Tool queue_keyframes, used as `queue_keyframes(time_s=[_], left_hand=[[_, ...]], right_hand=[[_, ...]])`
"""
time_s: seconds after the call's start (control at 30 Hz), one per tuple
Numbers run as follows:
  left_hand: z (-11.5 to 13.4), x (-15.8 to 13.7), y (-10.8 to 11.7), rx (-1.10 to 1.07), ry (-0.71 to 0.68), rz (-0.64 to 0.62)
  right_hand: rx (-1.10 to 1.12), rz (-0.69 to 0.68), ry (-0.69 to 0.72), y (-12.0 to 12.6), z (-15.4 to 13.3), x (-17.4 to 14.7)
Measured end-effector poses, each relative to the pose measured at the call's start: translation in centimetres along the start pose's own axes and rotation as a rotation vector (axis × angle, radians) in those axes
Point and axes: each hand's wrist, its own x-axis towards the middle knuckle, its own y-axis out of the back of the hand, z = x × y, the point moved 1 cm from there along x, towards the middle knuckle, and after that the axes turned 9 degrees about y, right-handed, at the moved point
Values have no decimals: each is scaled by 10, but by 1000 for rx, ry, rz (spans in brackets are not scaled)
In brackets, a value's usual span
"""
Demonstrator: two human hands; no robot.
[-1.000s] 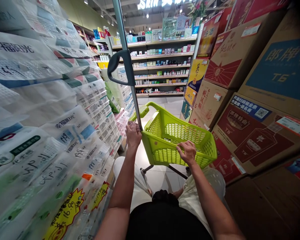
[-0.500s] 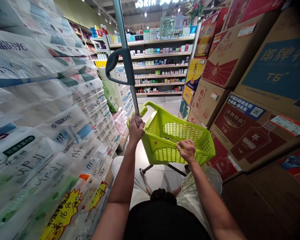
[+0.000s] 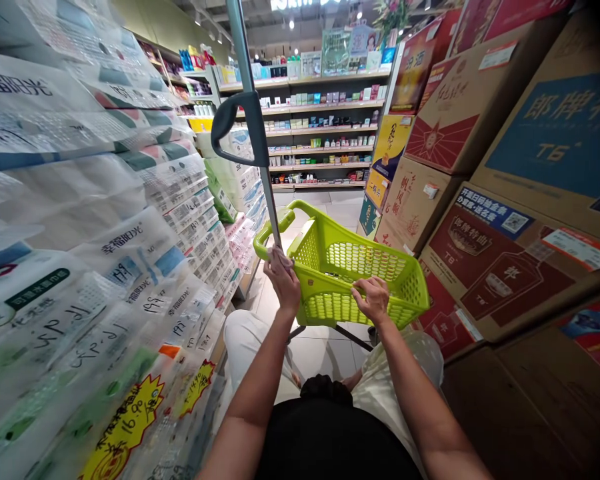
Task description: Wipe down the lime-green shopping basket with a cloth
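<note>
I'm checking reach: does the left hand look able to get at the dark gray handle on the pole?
Probably yes: the left hand, with a cloth, is by the lower part of the pole, and nothing visible blocks the handle above.

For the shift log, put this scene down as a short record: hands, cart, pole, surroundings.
Left hand: holds a pinkish wad, cloth or tissue, at the cart's corner
Right hand: on the cart's near rim
Cart: green, perforated sides
Pole: grey, with a dark loop handle
Left side: stacked white packs, handwritten prices
Right side: stacked cartons
Ahead: shelves of small goods
</note>
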Motion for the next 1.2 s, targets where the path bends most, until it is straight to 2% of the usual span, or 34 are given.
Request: queue_keyframes(time_s=[0.07, 0.13, 0.27, 0.4, 0.5, 0.63, 0.8, 0.9, 1.03, 1.2], left_hand=[[-13, -25, -7, 18, -30, -7], [-22, -35, -11, 40, -56, -50], [-14, -13, -6, 83, -111, -97], [4, 3, -1, 220, -82, -148], [12, -15, -5, 326, -69, -297], [23, -33, -8, 360, -179, -536], [36, -17, -2, 486, -37, -442], [44, -32, -10, 574, -88, -507], [49, -47, -17, 617, -213, -616], [46, -27, -13, 660, -81, -476]], right_hand=[[5, 2, 8, 0, -1, 1], [11, -2, 19, 0, -2, 2], [17, -2, 14, 3, -4, 3], [42, -6, 15, 5, -8, 3], [57, -23, 11, 4, -13, 2], [66, -42, 12, 2, -18, 2], [69, -139, 79, 3, -21, 0], [8, -191, 87, 6, -20, -6], [-97, -144, -46, 19, -5, -26], [-160, -109, -156, 29, 16, -49]])
